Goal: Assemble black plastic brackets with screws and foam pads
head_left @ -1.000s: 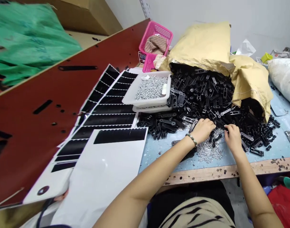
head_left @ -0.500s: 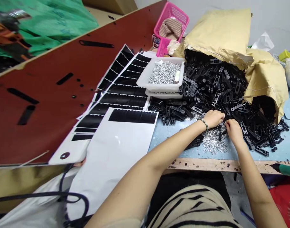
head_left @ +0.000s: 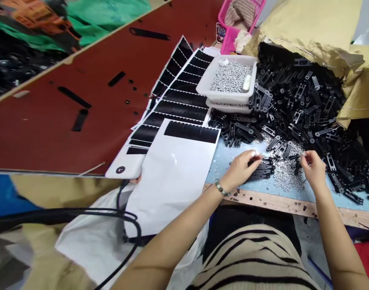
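Note:
My left hand (head_left: 242, 168) is over a small row of black plastic link pieces (head_left: 259, 175) at the table's front edge. Its thumb and fingers curve around a black plastic link, partly hidden by the hand. To the right, my right hand (head_left: 314, 168) has thumb and forefinger pinched beside a heap of small silver screws (head_left: 285, 177). What those fingertips hold is too small to name. Behind both hands lies a large pile of black plastic links (head_left: 288, 104).
A white tub (head_left: 202, 86) of silver screws stands behind printed sheets (head_left: 175, 177) at the left. Brown paper sacks (head_left: 320, 24) spill links at the back right. A red-brown board (head_left: 106, 117), a pink basket (head_left: 229, 38) and a black cable (head_left: 139, 229) are also around.
My hands were close together over the screws; now they are apart, the left having moved left to the row of black links. The camera view has shifted to the right and down.

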